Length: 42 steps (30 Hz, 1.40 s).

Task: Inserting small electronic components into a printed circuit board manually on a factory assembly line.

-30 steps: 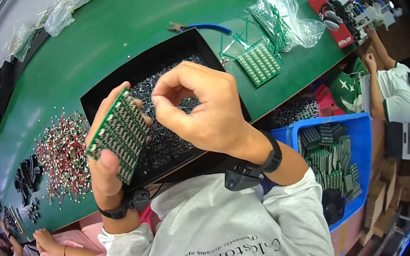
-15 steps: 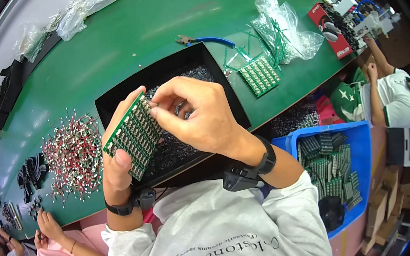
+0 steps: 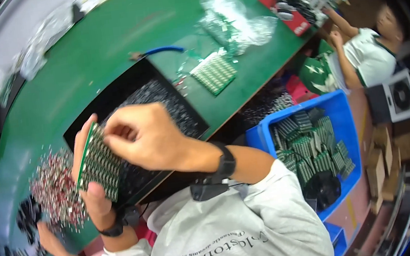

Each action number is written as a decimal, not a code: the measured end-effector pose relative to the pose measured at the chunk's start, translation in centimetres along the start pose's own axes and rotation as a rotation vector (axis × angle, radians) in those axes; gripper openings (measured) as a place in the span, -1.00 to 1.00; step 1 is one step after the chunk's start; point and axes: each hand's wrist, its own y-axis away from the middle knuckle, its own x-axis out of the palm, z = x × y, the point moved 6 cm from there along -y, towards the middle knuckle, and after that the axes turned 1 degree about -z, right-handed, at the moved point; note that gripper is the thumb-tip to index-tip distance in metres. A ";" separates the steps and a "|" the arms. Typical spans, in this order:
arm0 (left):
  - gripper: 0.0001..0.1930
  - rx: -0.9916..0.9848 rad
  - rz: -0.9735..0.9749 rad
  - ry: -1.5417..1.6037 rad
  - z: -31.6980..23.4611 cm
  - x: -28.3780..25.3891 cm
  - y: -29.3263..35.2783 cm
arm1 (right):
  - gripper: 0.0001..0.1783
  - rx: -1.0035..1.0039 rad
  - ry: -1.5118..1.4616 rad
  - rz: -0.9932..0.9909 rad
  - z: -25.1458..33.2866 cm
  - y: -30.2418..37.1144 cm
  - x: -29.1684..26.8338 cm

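Note:
My left hand (image 3: 96,198) grips a green circuit board panel (image 3: 100,162) by its edges, tilted over the black tray (image 3: 110,98). Rows of small pale components cover the panel's face. My right hand (image 3: 145,137) is closed in a pinch at the panel's upper part, its fingertips against or just off the components. Anything between those fingertips is too small and blurred to make out. Many small dark parts (image 3: 161,102) lie in the tray under my hands.
Right of the tray lie another board panel (image 3: 214,74), a clear plastic bag (image 3: 239,28) and blue-handled cutters (image 3: 163,50). A heap of red-and-white wired connectors (image 3: 55,188) sits left. A blue bin (image 3: 350,136) of panels stands at right. Co-workers' arms (image 3: 59,245) show at left.
My view has swung to the right, so the table's things sit further left and the blue bin shows more. Both hands still work at the same panel, the right still pinching near its upper part.

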 end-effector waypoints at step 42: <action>0.38 0.058 -0.003 0.026 -0.1 -2.0 -0.4 | -0.86 -0.197 0.062 -0.004 0.3 1.1 0.4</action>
